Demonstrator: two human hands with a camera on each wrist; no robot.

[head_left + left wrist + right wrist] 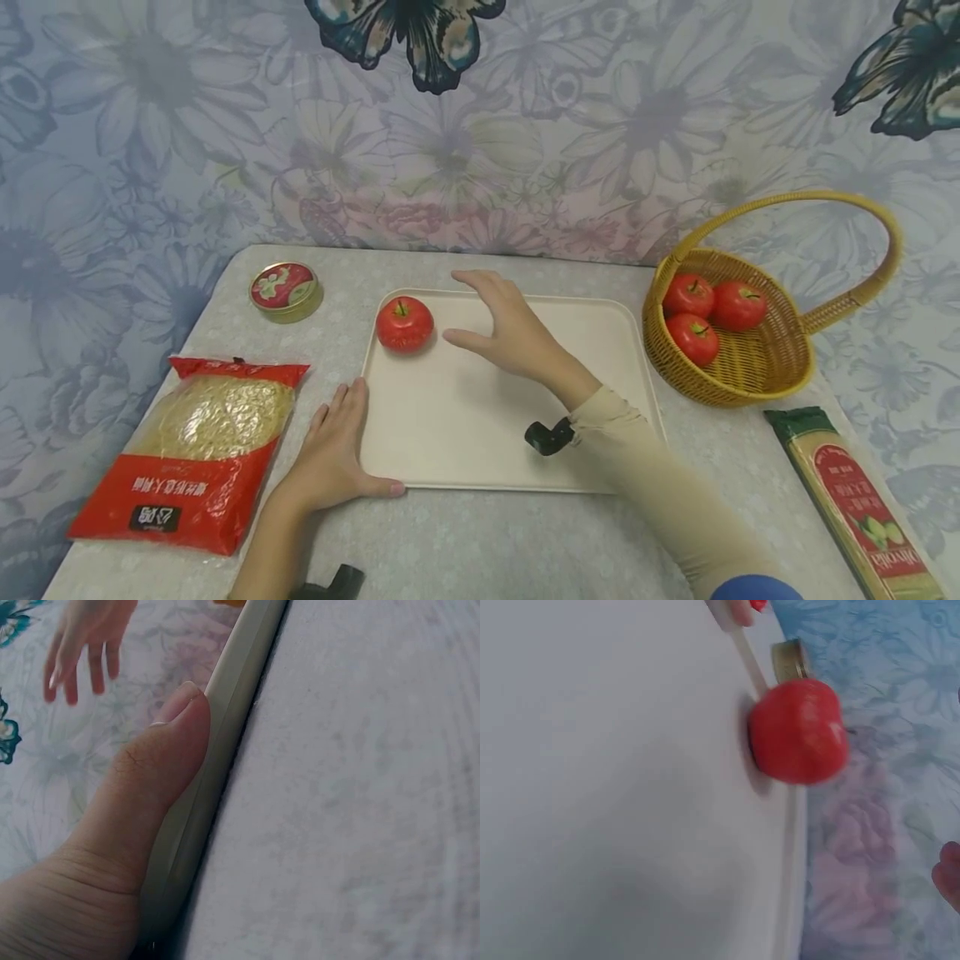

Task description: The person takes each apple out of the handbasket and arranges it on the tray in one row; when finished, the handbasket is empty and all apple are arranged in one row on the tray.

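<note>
Left hand (333, 457) spreads thumb (384, 487) from fingers (350, 404); right hand (516, 333) hovers, thumb and fingers parted

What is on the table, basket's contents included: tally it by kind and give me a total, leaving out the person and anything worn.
Red fruits: 4
Packets: 2
Tin: 1
Tray: 1
Basket: 1
Total: 9
</note>
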